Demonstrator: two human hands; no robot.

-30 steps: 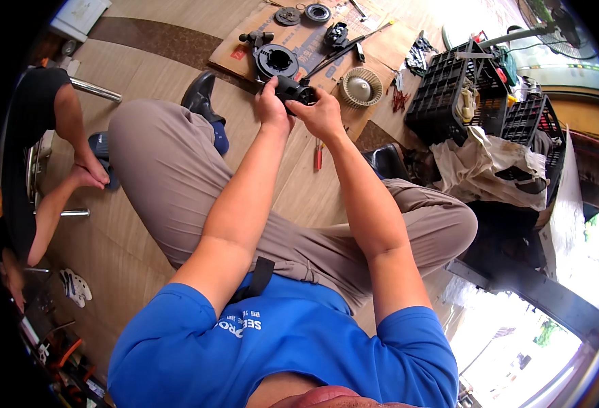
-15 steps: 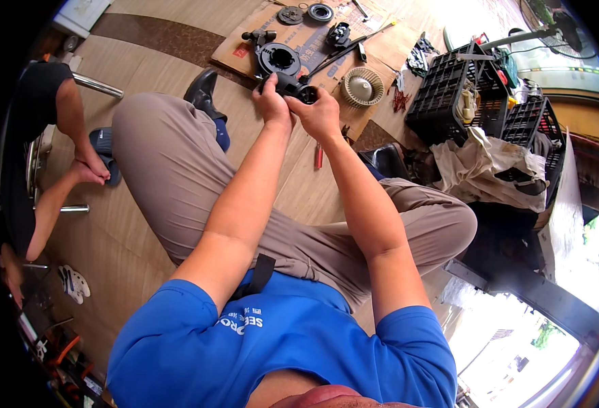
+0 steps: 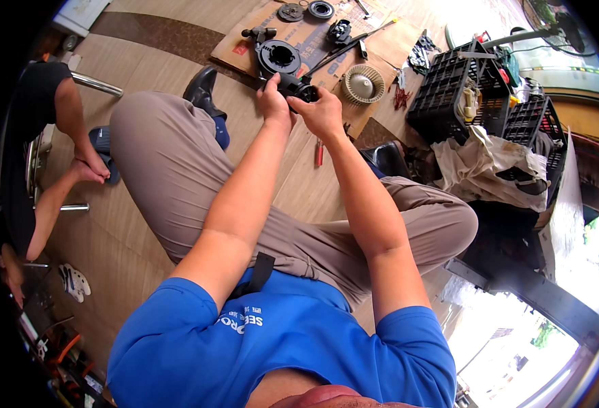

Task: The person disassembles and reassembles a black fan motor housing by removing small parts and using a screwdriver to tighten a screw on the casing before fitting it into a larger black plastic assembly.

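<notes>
Left hand (image 3: 274, 107) and right hand (image 3: 323, 114) both grip a black part (image 3: 291, 86), my forearms (image 3: 246, 180) stretched out between my bent legs (image 3: 167, 156). It's dark and stubby — a rounded body with a round end by my right hand — held at the near edge of the cardboard (image 3: 384, 46), just beside a black ring-shaped housing (image 3: 279, 62). Its underside and some fingertips are hidden; whether it touches the housing, I can't tell.

Wood-look plank floor (image 3: 119, 238), dark speckled band (image 3: 156, 35) across; metal chair leg (image 3: 97, 84) left, bright daylight right.
</notes>
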